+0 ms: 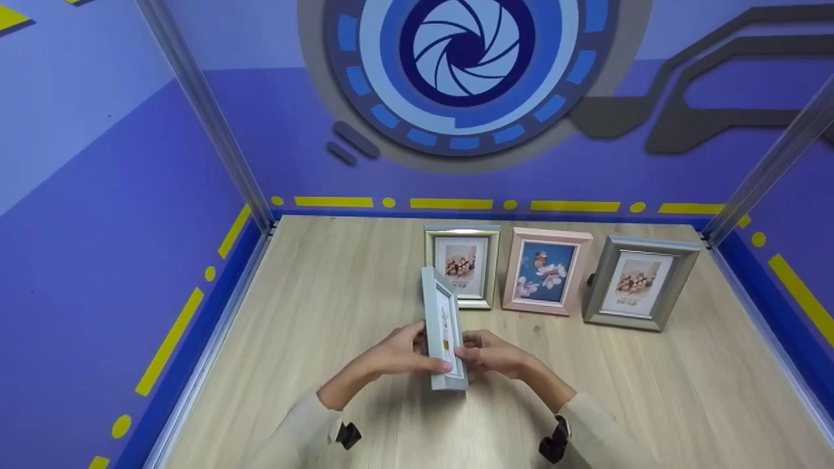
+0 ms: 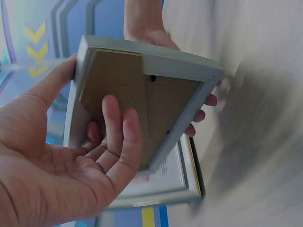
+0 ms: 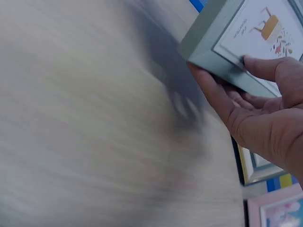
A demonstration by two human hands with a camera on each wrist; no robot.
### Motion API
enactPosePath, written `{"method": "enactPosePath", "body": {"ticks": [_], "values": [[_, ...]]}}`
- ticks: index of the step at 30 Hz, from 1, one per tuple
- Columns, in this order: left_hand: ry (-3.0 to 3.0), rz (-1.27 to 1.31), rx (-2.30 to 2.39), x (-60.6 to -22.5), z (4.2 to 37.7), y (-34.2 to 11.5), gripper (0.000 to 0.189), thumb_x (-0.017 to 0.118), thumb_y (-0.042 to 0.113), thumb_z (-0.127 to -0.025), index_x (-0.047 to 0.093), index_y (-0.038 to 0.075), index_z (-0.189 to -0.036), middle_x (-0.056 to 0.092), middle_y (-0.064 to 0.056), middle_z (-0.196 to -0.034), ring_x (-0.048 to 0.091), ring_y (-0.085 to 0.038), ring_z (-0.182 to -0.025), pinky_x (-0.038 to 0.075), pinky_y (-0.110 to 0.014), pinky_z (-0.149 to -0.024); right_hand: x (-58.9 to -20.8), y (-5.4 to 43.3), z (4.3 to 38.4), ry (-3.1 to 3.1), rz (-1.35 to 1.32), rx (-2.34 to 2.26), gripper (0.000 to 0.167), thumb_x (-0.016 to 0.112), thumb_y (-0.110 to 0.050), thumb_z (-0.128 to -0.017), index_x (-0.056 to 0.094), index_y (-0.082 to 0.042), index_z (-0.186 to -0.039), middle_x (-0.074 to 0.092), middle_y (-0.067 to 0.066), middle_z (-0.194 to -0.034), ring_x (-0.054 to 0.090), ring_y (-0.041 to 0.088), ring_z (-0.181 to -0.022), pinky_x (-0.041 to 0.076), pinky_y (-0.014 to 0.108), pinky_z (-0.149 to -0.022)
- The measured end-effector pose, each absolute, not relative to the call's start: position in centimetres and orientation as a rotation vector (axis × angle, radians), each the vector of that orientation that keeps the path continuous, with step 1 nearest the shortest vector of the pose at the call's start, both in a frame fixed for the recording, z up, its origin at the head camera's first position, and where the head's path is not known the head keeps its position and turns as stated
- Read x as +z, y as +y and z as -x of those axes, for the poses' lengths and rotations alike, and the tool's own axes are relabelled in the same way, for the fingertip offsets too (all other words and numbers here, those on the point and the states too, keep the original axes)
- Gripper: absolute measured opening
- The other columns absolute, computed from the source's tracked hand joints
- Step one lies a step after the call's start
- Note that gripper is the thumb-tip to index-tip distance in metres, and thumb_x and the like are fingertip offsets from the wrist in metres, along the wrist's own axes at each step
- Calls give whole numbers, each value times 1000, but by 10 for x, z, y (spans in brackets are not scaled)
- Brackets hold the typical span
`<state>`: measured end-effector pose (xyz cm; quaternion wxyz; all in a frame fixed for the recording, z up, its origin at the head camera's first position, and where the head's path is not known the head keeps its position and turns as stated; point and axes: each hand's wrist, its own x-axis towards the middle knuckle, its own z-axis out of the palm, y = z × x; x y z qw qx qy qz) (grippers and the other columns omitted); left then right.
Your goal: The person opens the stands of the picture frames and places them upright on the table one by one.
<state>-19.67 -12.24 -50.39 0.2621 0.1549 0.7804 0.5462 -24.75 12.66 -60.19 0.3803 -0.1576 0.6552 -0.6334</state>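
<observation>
Both hands hold a pale grey-green picture frame [image 1: 431,312] above the table, tilted, with its front turned toward the right. The left hand [image 1: 399,355] grips its left side, thumb near the lower front edge. In the left wrist view, that hand's fingers lie against the brown backing and its stand leg [image 2: 116,71], which lies flat along the back. On the opposite side, the right hand [image 1: 498,355] pinches the border. Its thumb is on the front and its other fingers are behind, as the right wrist view shows. A print [image 3: 265,30] with a yellow-brown chair-like drawing fills the front.
Behind the held frame stand a gold-edged frame [image 1: 429,244], a pink frame [image 1: 582,260] and a grey-brown frame [image 1: 677,280] in a row on the wooden table [image 1: 313,280]. A blue-purple wall [image 1: 260,130] closes off the back, with metal posts [image 1: 215,124] at the corners.
</observation>
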Motion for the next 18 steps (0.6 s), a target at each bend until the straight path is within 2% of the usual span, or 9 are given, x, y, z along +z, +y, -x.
{"method": "enactPosePath", "body": {"ticks": [4,7,13,18], "values": [[2115,-469,1489,-504,194,-111,60,79,32,-86,54,3,-133,65,-3,-106,59,-12,-92,48,-23,-75,-608,135,247,1581,462,-1661,46,54,-13,-105,43,11,-142,68,2,-118,68,14,-103,60,32,-80],[2038,-496,1535,-505,193,-105,42,77,27,-90,55,2,-115,58,0,-94,58,-11,-83,51,-23,-70,-611,139,247,1545,499,-1680,46,55,-10,-104,42,9,-144,67,2,-120,66,15,-105,60,32,-79],[1891,-498,1612,-514,194,-97,35,76,14,-90,54,1,-115,63,-8,-101,60,-12,-87,55,-24,-75,-615,146,247,1538,519,-1702,37,52,-6,-103,47,4,-138,67,2,-117,65,13,-105,58,31,-87],[1899,-459,1613,-522,194,-93,39,78,18,-88,56,5,-118,64,-13,-109,61,-15,-94,55,-25,-79,-617,150,246,1528,509,-1719,34,50,-2,-102,47,3,-135,64,3,-115,63,13,-105,57,31,-91]]}}
